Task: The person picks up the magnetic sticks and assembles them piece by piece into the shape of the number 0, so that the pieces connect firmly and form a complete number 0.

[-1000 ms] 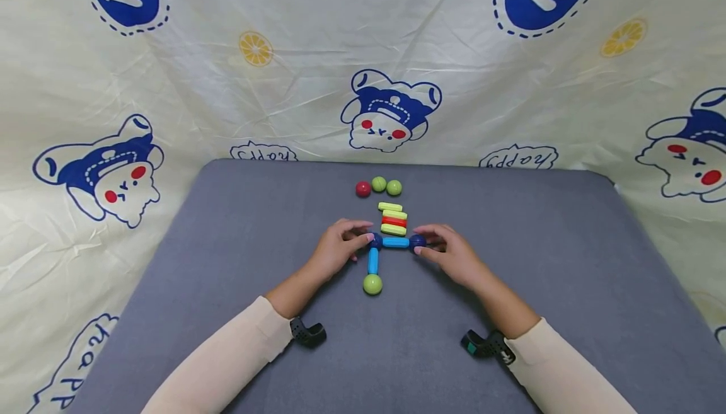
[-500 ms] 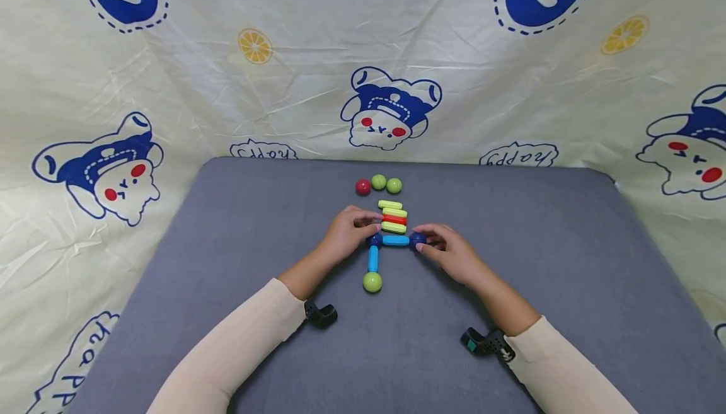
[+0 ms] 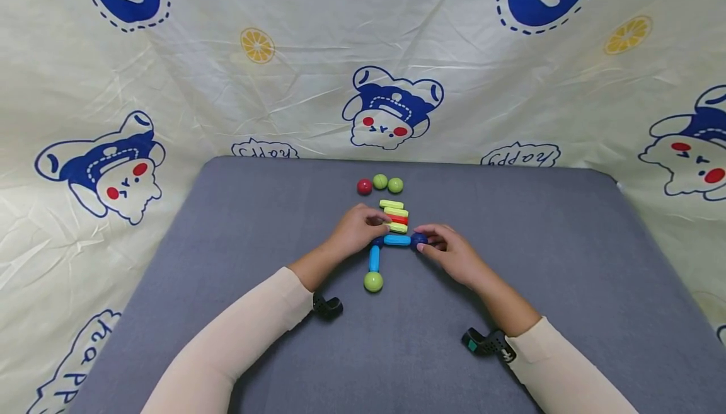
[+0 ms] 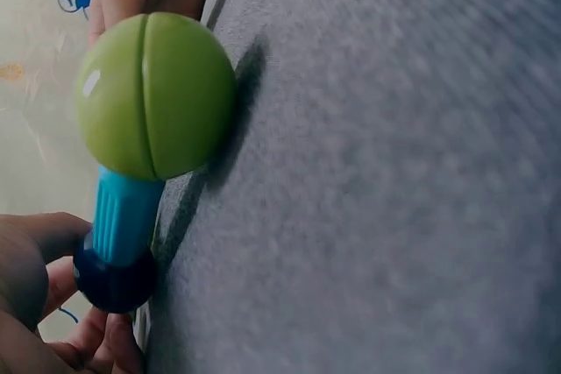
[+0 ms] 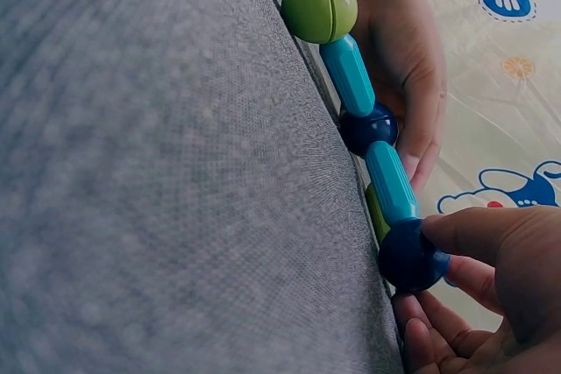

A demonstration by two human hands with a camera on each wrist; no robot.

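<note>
Several magnetic sticks and balls form an L on the table. A light blue stick (image 3: 374,259) joins a green ball (image 3: 373,281) to a dark blue corner ball (image 5: 369,130). From that corner another light blue stick (image 3: 397,241) leads to a dark blue end ball (image 3: 418,240). My right hand (image 3: 450,255) pinches this end ball between thumb and fingers. Reaching over the corner ball, my left hand (image 3: 356,230) has its fingertips at the left ends of a red stick (image 3: 399,219) and the nearest yellow-green stick (image 3: 399,228); it partly hides them.
Two more yellow-green sticks, the farther stick (image 3: 391,204) and its neighbour (image 3: 396,212), lie beyond the red one. Behind them sit a red ball (image 3: 365,186) and two green balls (image 3: 395,185). The grey table (image 3: 272,212) ends at a printed cloth (image 3: 306,111).
My left hand has left the corner ball and moved right and away from me to the red and yellow-green sticks. My right hand stays on the end ball.
</note>
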